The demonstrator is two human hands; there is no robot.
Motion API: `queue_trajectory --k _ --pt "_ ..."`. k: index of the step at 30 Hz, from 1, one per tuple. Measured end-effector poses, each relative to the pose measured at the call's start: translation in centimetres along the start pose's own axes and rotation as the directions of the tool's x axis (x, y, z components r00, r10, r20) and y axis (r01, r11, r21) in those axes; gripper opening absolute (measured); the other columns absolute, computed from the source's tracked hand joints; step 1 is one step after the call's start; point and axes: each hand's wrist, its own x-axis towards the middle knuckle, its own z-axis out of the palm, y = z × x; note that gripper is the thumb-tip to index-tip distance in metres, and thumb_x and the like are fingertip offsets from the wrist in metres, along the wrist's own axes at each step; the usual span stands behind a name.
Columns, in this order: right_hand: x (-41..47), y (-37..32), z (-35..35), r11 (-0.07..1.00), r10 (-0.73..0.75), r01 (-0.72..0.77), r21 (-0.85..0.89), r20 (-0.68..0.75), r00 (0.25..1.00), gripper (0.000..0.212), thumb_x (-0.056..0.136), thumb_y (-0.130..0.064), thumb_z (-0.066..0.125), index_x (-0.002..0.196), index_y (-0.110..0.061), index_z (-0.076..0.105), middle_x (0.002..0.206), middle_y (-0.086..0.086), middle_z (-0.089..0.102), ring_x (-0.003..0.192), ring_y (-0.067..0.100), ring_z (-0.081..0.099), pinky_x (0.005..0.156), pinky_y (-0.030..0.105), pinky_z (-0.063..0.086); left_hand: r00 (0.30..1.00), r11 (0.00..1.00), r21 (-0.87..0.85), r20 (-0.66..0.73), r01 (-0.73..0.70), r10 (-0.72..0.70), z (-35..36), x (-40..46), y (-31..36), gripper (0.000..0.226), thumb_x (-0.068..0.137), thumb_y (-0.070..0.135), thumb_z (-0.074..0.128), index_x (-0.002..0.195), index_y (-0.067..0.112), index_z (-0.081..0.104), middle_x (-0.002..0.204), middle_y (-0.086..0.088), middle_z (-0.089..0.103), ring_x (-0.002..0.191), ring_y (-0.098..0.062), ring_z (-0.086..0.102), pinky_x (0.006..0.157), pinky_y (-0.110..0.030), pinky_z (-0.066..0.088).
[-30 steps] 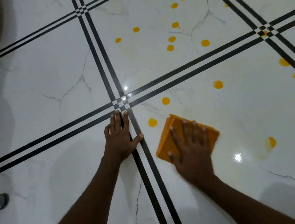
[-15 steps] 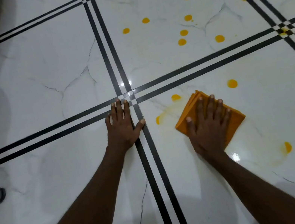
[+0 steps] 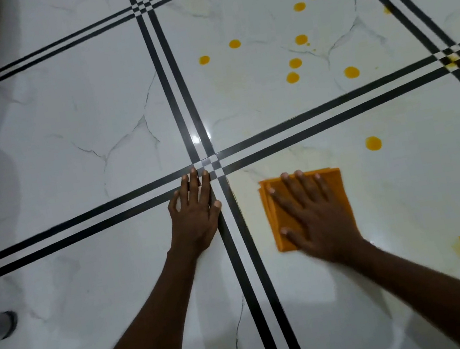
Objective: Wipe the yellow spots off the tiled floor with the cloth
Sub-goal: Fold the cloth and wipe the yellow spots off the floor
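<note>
Cloth [image 3: 308,206], orange and folded square, lies on the white tiled floor [image 3: 75,124] just right of the black double lines, pressed flat under the right hand [image 3: 318,220] with fingers spread, while the left hand [image 3: 195,211] rests palm-down, open, and yellow spots [image 3: 373,143] dot the far tiles.

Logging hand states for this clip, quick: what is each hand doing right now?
Left hand: open, flat on the tiled floor, holding nothing.
Right hand: open, fingers spread, pressing the orange cloth flat on the floor.
</note>
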Motion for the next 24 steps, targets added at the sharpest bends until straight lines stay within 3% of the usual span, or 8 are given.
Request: queue_trajectory --k 3,5,9,12,16,19,24 --pt "5.5 2.5 -1.0 0.973 0.231 -0.232 -0.014 -0.053 0.972 0.082 0.098 -0.07 0.02 0.166 -0.025 0.007 0.173 0.012 0.003 0.16 0.038 0.003 0.126 0.06 0.007 1.0 1.0 0.013 0.008 -0.009 0.009 0.2 0.2 -0.1 0.073 0.094 0.062 0.009 0.158 0.03 -0.006 0.167 0.001 -0.012 0.153 -0.018 -0.013 0.12 -0.041 -0.002" --pt "7.5 -0.2 -0.7 0.941 0.337 -0.336 0.034 -0.044 0.941 0.085 0.097 -0.068 0.025 0.166 -0.023 0.003 0.173 0.015 -0.001 0.159 0.041 -0.001 0.126 0.062 0.005 0.999 1.0 0.002 0.046 -0.004 0.004 0.3 0.4 -0.1 0.076 0.092 0.065 0.009 0.157 0.031 -0.01 0.166 0.0 -0.016 0.153 -0.018 -0.016 0.119 -0.041 -0.004" --pt "0.6 -9.0 0.6 0.99 0.125 -0.127 0.066 0.027 0.992 0.084 0.099 -0.069 0.031 0.165 -0.027 0.002 0.173 0.011 -0.006 0.159 0.038 -0.007 0.125 0.065 0.01 0.989 0.999 0.022 0.138 0.05 -0.052 -1.2 0.6 0.6 0.077 0.092 0.063 0.011 0.157 0.029 -0.014 0.165 -0.003 -0.02 0.152 -0.022 -0.018 0.123 -0.049 0.0" --pt "-1.8 -7.5 0.0 0.994 0.046 -0.054 0.092 0.086 0.995 0.083 0.099 -0.072 0.03 0.165 -0.03 0.003 0.174 0.007 -0.005 0.16 0.035 -0.003 0.125 0.063 0.01 0.976 0.998 0.033 0.206 0.062 -0.067 -2.5 0.7 1.5 0.075 0.102 0.049 0.031 0.158 0.024 -0.012 0.165 -0.006 -0.02 0.152 -0.024 -0.018 0.123 -0.05 0.002" --pt "5.4 0.0 -0.7 0.979 0.201 -0.2 0.037 -0.003 0.98 0.083 0.098 -0.072 0.021 0.166 -0.028 0.004 0.173 0.012 0.001 0.159 0.039 0.003 0.126 0.061 0.006 0.977 0.995 0.073 0.2 0.061 -0.074 -2.0 0.7 2.0 0.076 0.103 0.045 0.034 0.158 0.021 -0.013 0.165 -0.008 -0.022 0.152 -0.026 -0.019 0.122 -0.049 0.003" --pt "11.7 0.0 -1.1 0.949 0.31 -0.309 0.062 -0.007 0.951 0.086 0.096 -0.069 0.025 0.166 -0.025 0.001 0.173 0.016 0.001 0.159 0.042 0.001 0.125 0.063 0.006 0.971 0.997 0.05 0.227 0.065 -0.075 -2.1 1.0 1.9 0.076 0.103 0.043 0.035 0.157 0.023 -0.014 0.164 -0.005 -0.023 0.152 -0.025 -0.021 0.121 -0.048 0.001" --pt "6.2 -6.2 0.2 0.997 -0.062 0.061 0.05 0.018 0.998 0.086 0.096 -0.072 0.03 0.165 -0.033 0.0 0.174 0.008 -0.002 0.159 0.035 -0.005 0.125 0.064 0.008 0.973 0.997 -0.064 0.228 0.05 -0.034 -3.8 1.0 0.7 0.074 0.103 0.041 0.042 0.158 0.028 -0.005 0.167 0.001 -0.011 0.153 -0.019 -0.012 0.123 -0.052 0.008"
